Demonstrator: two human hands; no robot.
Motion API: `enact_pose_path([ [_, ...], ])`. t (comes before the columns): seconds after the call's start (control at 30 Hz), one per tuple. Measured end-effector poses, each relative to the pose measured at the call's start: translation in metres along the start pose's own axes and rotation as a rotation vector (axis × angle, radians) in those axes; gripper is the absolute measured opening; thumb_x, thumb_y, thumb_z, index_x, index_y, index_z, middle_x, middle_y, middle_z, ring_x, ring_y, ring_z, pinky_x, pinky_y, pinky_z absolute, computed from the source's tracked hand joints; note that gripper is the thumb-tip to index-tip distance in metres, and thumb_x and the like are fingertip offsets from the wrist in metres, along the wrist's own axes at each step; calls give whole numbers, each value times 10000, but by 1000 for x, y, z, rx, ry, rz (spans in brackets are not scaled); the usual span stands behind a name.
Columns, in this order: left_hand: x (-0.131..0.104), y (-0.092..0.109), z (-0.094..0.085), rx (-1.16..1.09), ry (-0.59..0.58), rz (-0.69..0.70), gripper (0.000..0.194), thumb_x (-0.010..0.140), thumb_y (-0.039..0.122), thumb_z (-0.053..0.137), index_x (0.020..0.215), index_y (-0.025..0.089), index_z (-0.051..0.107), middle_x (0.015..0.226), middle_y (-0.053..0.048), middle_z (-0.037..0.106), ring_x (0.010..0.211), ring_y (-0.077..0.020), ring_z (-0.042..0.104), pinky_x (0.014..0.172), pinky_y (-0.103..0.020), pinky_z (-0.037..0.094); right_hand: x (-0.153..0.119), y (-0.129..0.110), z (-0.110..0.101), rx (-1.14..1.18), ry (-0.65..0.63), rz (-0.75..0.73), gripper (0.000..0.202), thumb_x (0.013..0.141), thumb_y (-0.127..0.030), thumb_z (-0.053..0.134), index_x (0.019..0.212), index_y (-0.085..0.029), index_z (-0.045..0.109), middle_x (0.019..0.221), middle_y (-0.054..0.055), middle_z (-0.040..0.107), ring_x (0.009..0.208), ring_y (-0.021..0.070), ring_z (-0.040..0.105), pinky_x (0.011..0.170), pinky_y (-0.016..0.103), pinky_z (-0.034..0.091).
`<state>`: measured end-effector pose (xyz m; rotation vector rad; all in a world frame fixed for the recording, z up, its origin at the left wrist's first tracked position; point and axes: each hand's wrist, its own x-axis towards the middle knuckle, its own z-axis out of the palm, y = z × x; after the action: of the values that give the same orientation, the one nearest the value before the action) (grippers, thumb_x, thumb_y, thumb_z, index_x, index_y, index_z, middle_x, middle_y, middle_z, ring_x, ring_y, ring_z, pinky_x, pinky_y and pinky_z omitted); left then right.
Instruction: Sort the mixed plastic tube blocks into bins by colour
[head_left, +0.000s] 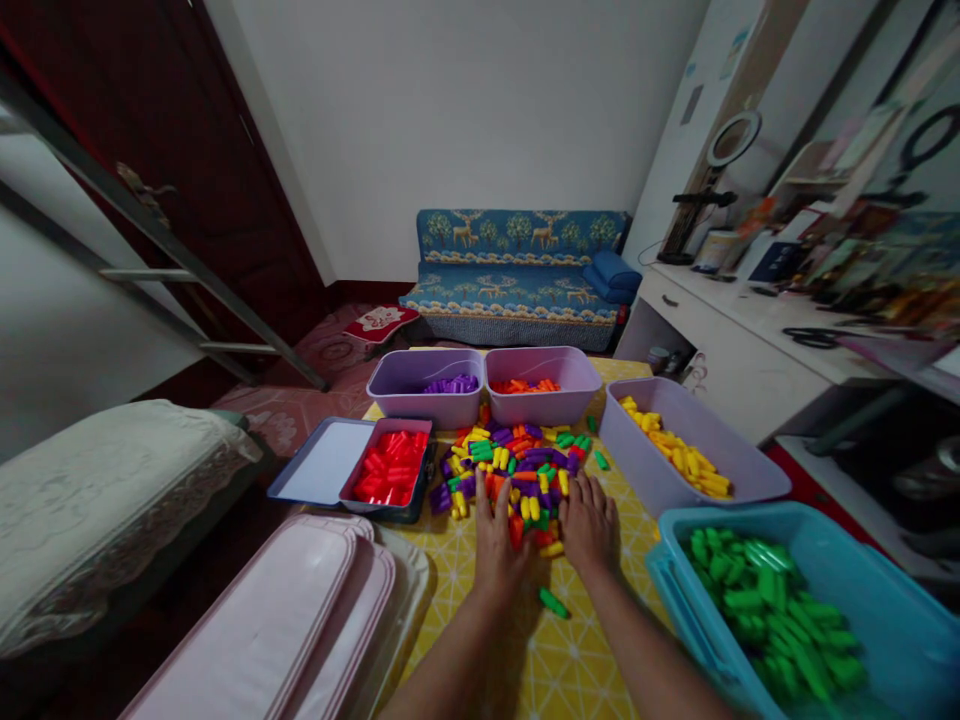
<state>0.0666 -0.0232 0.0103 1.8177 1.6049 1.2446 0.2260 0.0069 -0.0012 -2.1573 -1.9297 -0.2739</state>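
Bare forearms (pixel 454 655) reach multicoloured plastic pieces (pixel 540 456), seemingly mid-sort, left hand (pixel 495 550) spread, right hand (pixel 589 522) impossible to tell; next calls for singling out one colour.

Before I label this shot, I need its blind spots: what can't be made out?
All in the head view:
- Whether the left hand or right hand grips a piece: the hands themselves hide it.
- Bottom of the mixed pile: covered by upper pieces.
- Lowest purple pieces: behind their bin's front wall.
- Right end of the teal bin: cut off by the edge.
- Many items at far right: blurred.
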Motion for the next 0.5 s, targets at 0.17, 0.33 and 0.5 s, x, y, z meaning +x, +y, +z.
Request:
enact_pose_path([
  [0.17,45,-2,-11,-30,-79,55,647,802,222,634,1418,218,436,1601,-124,238,1489,-283,219,1188,-470,283,1,-1,-1,-3,4,20,465,938,-236,364,1366,-144,521,1500,129,445,1400,268,322,1088,441,261],
  [0.33,69,-25,-49,128,131,-29,537,894,421,548,1379,201,474,1528,-152,367,1447,-290,306,1183,-495,270,1,-3,-6,9,-3,22,467,939,-250,361,1361,-144,530,1496,121,454,1389,273,340,1096,442,251],
  [0.5,80,-51,-61,202,81,-106,478,929,430,473,1305,142,541,1450,-183,461,1382,-294,412,1153,-474,337,1,-3,-6,19,2,20,478,941,-252,352,1375,-141,517,1506,119,442,1390,269,339,1100,445,252],
])
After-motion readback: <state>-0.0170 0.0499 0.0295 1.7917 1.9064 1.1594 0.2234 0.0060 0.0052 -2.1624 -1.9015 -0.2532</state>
